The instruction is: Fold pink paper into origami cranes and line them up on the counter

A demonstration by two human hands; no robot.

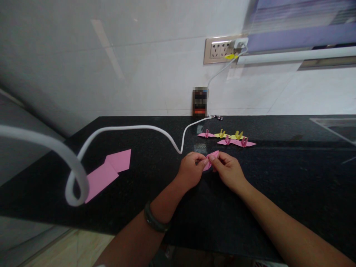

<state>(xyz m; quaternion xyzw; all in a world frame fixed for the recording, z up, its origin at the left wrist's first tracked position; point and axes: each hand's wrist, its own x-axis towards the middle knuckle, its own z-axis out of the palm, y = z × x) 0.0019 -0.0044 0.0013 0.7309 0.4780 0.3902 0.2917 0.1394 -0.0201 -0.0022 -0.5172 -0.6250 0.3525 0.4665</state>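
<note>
Between my two hands is a small piece of folded pink origami paper (214, 154), held above the dark countertop (155, 163). My left hand (191, 170) pinches its left side, and my right hand (228, 171) grips it from the right with thumb and fingers; both are closed on it. Fingers hide part of the folds. Just beyond the hands stand several finished paper cranes, pink ones (228, 141) in front and yellow ones (238, 135) among those behind.
Two pink paper sheets (101, 180) lie overlapping on the left. A thick white cable (125, 128) loops across the counter towards a phone-like device (199, 102) leaning on the wall. A socket panel (217, 50) holds a plug. A sink edge (333, 126) shows at right.
</note>
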